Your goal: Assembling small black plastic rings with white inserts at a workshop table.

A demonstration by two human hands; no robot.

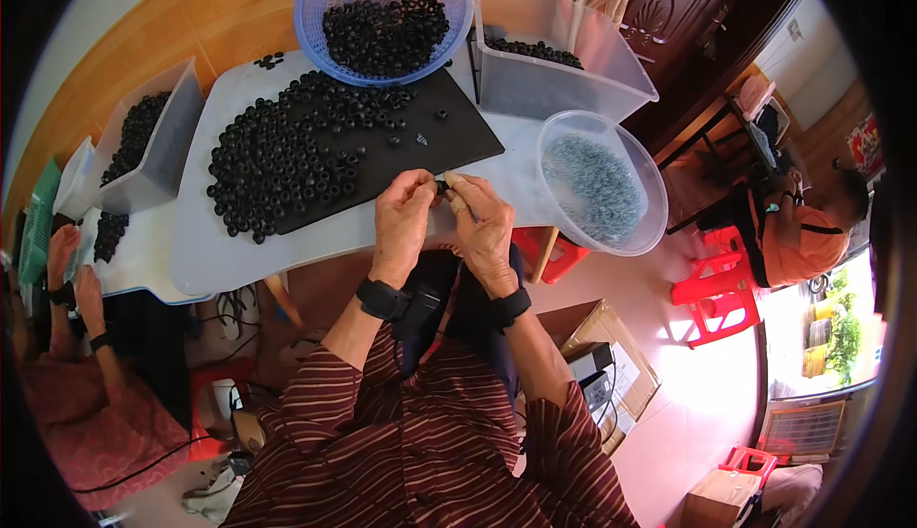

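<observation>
My left hand [400, 224] and my right hand [483, 232] meet at the table's near edge, fingertips pinched together. Between them is a small black ring-shaped part [441, 187], mostly covered by the fingers. Which hand bears it more I cannot make out, as both touch it. Beyond my hands lies a black mat [449, 146], with a heap of black ring-shaped parts [287, 160] spread over its left side and onto the white table. A tiny clear piece [421, 139] and a lone black ring [442, 115] rest on the mat.
A blue basket [308, 36] of black rings stands at the back, beside a clear bin [611, 74]. A round tub [651, 203] of small clear pieces sits right. Another bin [181, 136] is left, near a co-worker's hands [88, 299]. Another person [807, 241] sits far right by red stools [721, 299].
</observation>
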